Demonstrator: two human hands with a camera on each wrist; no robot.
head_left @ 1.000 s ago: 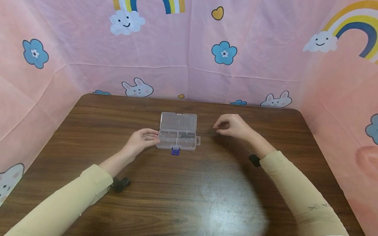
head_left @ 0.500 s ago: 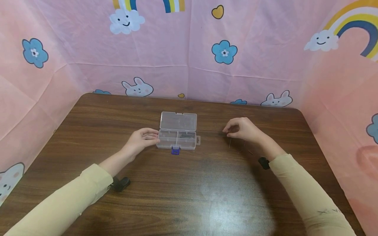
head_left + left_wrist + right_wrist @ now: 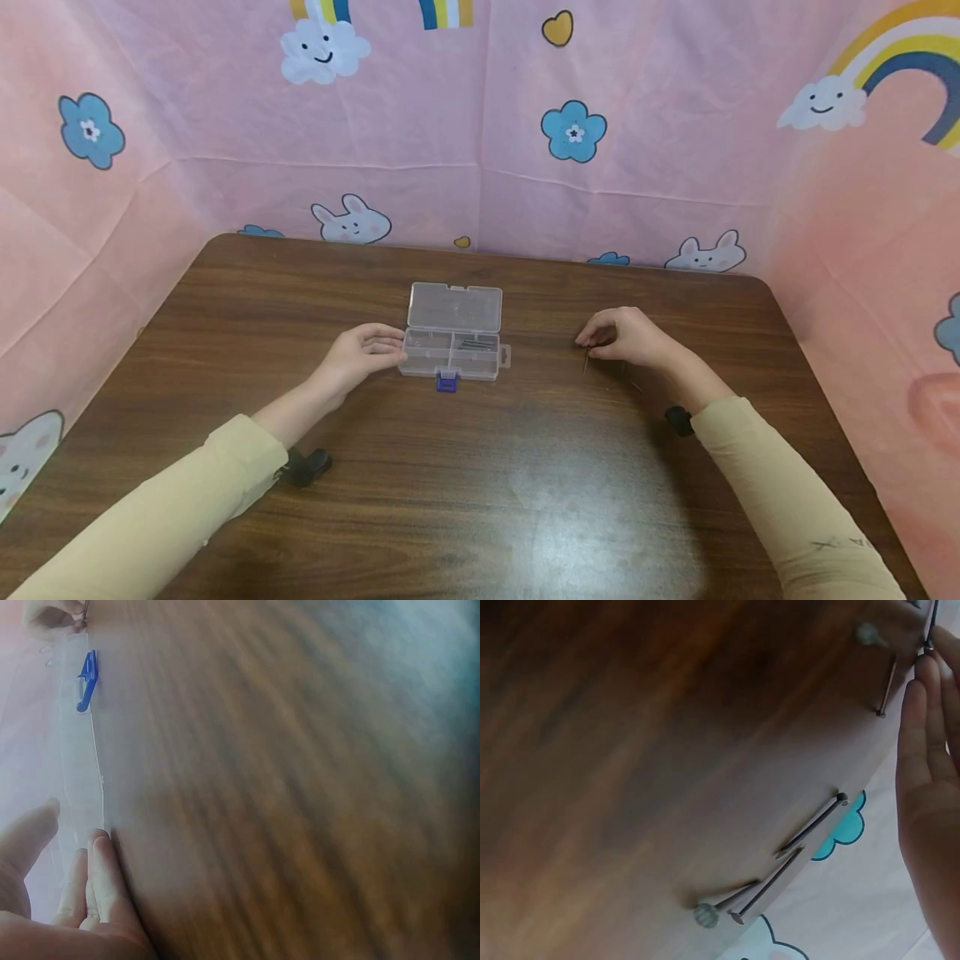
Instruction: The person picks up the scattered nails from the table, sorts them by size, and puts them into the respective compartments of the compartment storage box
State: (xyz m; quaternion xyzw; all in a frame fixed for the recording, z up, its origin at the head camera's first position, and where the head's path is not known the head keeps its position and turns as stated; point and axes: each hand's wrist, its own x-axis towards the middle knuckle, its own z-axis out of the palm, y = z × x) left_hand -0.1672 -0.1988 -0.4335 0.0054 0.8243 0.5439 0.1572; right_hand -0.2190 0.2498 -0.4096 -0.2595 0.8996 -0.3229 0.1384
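Observation:
The clear plastic box (image 3: 475,367) lies with its lid (image 3: 455,307) raised and its blue latch (image 3: 447,382) facing the front; several nails (image 3: 476,343) are in its back right compartment. My left hand (image 3: 356,363) grips the box's left end, thumb and fingers against it, also visible in the left wrist view. Right of the box, my right hand (image 3: 626,337) pinches a thin nail (image 3: 586,362) at the fingertips. The right wrist view shows this nail (image 3: 932,624) between the thumb and fingers of the right hand (image 3: 937,795).
Several loose nails lie on the wooden table (image 3: 450,500) below and beside the right hand, among them one nail (image 3: 814,823) and another nail (image 3: 885,688). Patterned pink cloth (image 3: 420,125) stands along the table's back and sides.
My right hand has moved right, away from the box, and lowered to the nail, which it has taken between its fingertips. The left hand has stayed at the box.

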